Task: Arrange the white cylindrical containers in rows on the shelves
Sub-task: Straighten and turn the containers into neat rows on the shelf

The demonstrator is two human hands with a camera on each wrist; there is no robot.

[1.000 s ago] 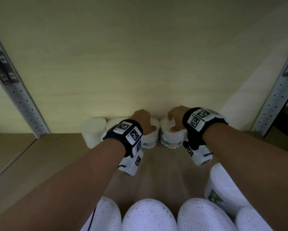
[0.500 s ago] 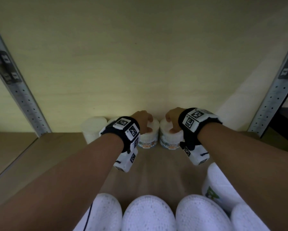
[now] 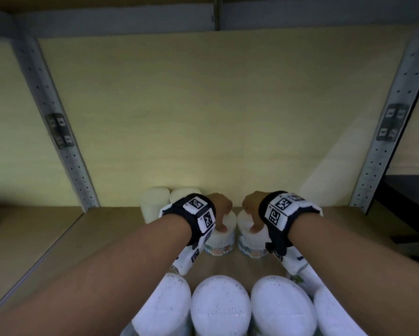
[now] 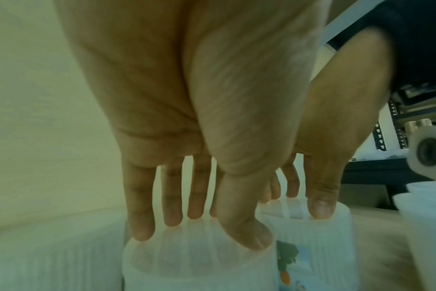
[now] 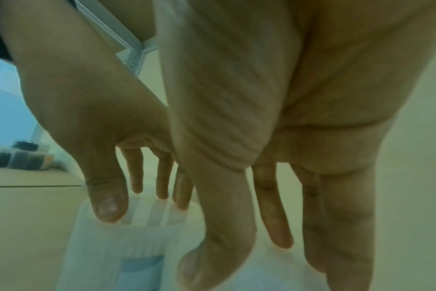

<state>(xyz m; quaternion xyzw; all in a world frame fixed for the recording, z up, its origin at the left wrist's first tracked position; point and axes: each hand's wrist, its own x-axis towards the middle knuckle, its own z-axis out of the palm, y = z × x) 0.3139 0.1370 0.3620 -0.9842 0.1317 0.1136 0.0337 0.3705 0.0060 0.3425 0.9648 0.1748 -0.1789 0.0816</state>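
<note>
Containers in my two hands stood side by side on the shelf (image 3: 101, 236), upright, with their long axes vertical and their sides almost touching. My left hand (image 3: 219, 206) gripped the left container (image 3: 220, 236) from above: the thumb came down on the near rim and the fingers (image 4: 172, 206) on the far rim. My right hand (image 3: 250, 206) held the right container (image 3: 250, 238) in the same way, thumb near and fingers (image 5: 274, 218) far. Both hands were curled around the tops, so neither was free.

Back row (image 3: 155, 202) of two plain white containers lay behind and to the left of my left hand, against the back wall (image 3: 203, 117). Whether the left container already touched that row I could not tell, because the wrist hid the gap. I judged that the coming move was a short push away from me and a little leftward, and the left hand was the nearer one to the row.

Front row (image 3: 220, 309) of white tops stood close under my forearms, well apart from the held pair.
</note>
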